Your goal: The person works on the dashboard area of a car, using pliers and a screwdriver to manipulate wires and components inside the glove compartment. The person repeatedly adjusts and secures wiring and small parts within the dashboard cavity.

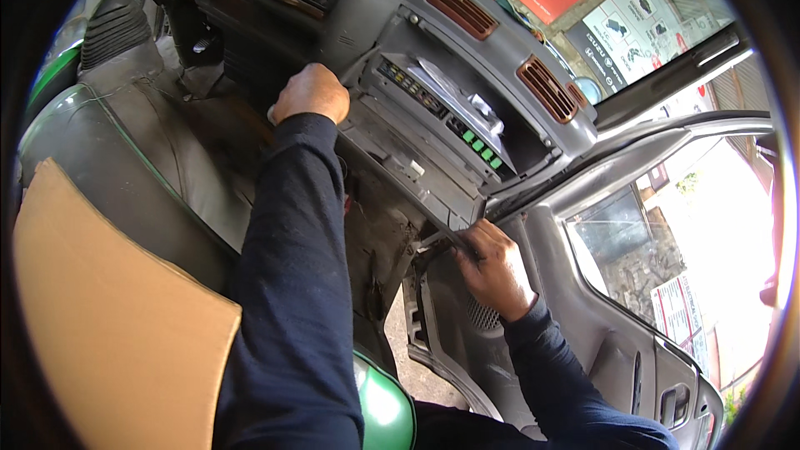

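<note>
At far left we see a sheet of cardboard (125, 308) overlapping a dark seat (108, 146) with green piping. Next comes our left hand (312, 93), knuckles up beside the left end of the lowered glove-box lid (375, 137); its fingers fold out of sight, so we cannot tell how far they close or what they grip. The lid lies between our hands, below the open compartment with its fuse panel (442, 112). Our right hand (496, 268) curls its fingers around the lid's right end, near the grey door (612, 308).
</note>
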A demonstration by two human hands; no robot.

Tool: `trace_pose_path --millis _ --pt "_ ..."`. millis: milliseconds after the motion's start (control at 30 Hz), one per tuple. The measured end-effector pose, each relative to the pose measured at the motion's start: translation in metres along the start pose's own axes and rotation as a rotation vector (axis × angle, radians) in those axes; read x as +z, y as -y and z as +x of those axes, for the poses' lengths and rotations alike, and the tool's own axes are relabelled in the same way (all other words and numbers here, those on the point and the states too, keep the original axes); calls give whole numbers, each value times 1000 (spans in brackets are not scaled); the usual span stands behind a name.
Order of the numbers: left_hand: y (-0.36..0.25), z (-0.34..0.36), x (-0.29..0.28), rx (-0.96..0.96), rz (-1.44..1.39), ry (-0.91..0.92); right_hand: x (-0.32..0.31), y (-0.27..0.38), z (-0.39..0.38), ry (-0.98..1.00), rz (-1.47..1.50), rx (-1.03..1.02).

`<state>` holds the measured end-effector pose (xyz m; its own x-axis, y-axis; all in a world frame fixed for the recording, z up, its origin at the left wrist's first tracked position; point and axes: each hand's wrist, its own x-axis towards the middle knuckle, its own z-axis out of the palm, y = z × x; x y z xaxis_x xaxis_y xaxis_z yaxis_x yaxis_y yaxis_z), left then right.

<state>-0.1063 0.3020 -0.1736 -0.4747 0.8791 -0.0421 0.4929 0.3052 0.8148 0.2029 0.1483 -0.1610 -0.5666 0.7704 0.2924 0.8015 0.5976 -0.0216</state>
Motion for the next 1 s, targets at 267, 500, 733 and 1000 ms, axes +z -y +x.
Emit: trace_pose_path --millis 267,500,733,1000 --pt "-7 -16 -12 3 81 4 4 3 -1 -36 13 5" --pt "-50 -47 9 367 233 -91 -30 -19 4 -177 117 -16" --pt "-82 -103 70 705 210 168 -163 -103 71 -931 -202 98" --pt "-101 -129 93 836 279 -45 -162 -182 166 -647 229 449"
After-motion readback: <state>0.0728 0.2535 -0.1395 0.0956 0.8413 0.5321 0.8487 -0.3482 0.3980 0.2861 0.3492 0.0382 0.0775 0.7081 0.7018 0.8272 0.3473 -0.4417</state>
